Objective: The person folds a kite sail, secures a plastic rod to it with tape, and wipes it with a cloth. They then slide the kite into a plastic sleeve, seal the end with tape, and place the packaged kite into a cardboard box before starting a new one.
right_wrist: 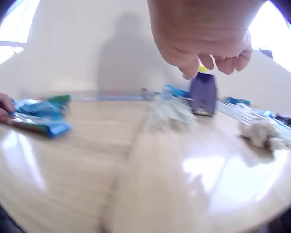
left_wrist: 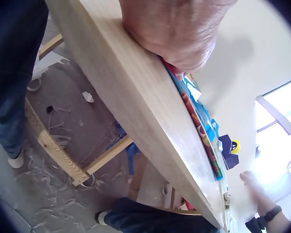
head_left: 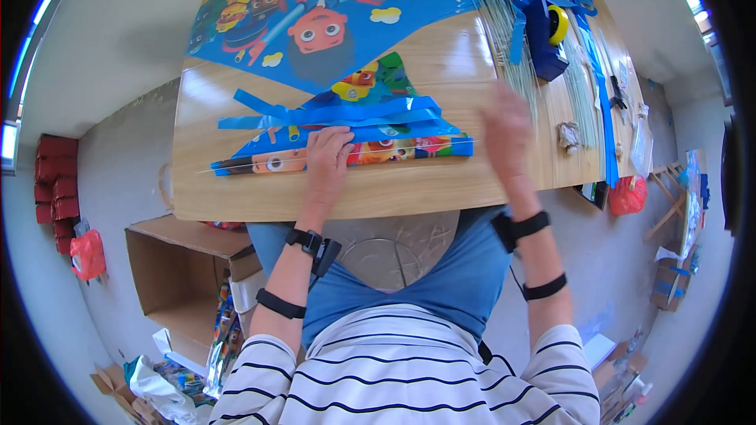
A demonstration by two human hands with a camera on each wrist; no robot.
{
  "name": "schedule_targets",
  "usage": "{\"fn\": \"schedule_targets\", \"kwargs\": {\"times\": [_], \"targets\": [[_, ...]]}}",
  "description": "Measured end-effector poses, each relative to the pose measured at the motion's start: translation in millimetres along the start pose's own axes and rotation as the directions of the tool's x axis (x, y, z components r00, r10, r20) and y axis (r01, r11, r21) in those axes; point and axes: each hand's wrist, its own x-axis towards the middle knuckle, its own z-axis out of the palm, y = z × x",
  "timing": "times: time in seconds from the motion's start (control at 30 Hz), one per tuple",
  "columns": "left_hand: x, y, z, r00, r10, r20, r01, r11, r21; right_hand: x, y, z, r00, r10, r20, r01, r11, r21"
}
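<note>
A cartoon-printed plastic sheet (head_left: 398, 83) lies on the wooden table, its near edge folded into a narrow band with a thin pale rod along it. On that band my left hand (head_left: 327, 153) rests, fingers pressing it down near the middle. Blue plastic strips (head_left: 276, 114) lie across the sheet just beyond the fingers. My right hand (head_left: 508, 138), blurred in the head view, hovers over the table to the right of the sheet. In the right wrist view its loosely bent fingers (right_wrist: 225, 63) hold nothing, with the dark blue tape dispenser (right_wrist: 202, 94) beyond them.
A larger printed sheet (head_left: 315, 67) covers the table's far left. Bundled thin sticks (head_left: 504, 47) and a yellow tape roll (head_left: 558, 25) on the dispenser are at the far right. A crumpled whitish lump (head_left: 568, 136) sits near the right edge. An open cardboard box (head_left: 177, 267) stands on the floor, left.
</note>
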Motion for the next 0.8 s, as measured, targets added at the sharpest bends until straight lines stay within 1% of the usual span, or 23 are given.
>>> {"fn": "schedule_targets", "kwargs": {"times": [0.03, 0.07, 0.1, 0.13, 0.23, 0.37, 0.47, 0.57, 0.67, 0.8], "targets": [[1, 1, -1, 1.0, -0.004, -0.002, 0.004, 1.0, -0.003, -4, -35, 10, 0.982, -0.185, -0.048, 0.191, 0.956, 0.221], [2, 1, -1, 1.0, -0.002, -0.01, 0.001, 1.0, -0.001, -13, -76, 22, 0.989, -0.134, 0.057, 0.103, 0.922, 0.373], [1, 2, 0, 1.0, -0.001, -0.016, 0.001, 1.0, 0.0, -17, -112, 21, 0.979, -0.19, 0.073, 0.148, 0.909, 0.389], [1, 2, 0, 1.0, -0.001, -0.021, 0.001, 1.0, -0.001, -20, -136, 20, 0.965, -0.245, 0.088, 0.19, 0.894, 0.405], [0, 1, 1, 1.0, -0.012, -0.017, 0.012, 1.0, 0.008, -29, -165, 31, 0.946, -0.31, 0.094, 0.235, 0.857, 0.459], [1, 1, 1, 1.0, 0.006, -0.029, -0.006, 1.0, -0.009, -47, -158, 19, 0.906, -0.36, 0.223, 0.236, 0.867, 0.438], [-1, 0, 1, 0.999, -0.005, -0.039, 0.004, 1.0, -0.025, -59, -152, 17, 0.88, -0.391, 0.268, 0.254, 0.866, 0.431], [-1, -2, 1, 1.0, -0.007, -0.029, 0.006, 1.0, -0.008, -65, -156, 23, 0.846, -0.459, 0.27, 0.298, 0.828, 0.475], [0, 1, 1, 1.0, -0.011, -0.023, 0.011, 1.0, 0.001, -71, -159, 25, 0.849, -0.444, 0.287, 0.261, 0.824, 0.502], [0, 2, 1, 1.0, -0.011, -0.023, 0.011, 1.0, -0.008, -70, -158, 25, 0.85, -0.441, 0.289, 0.258, 0.826, 0.502]]}}
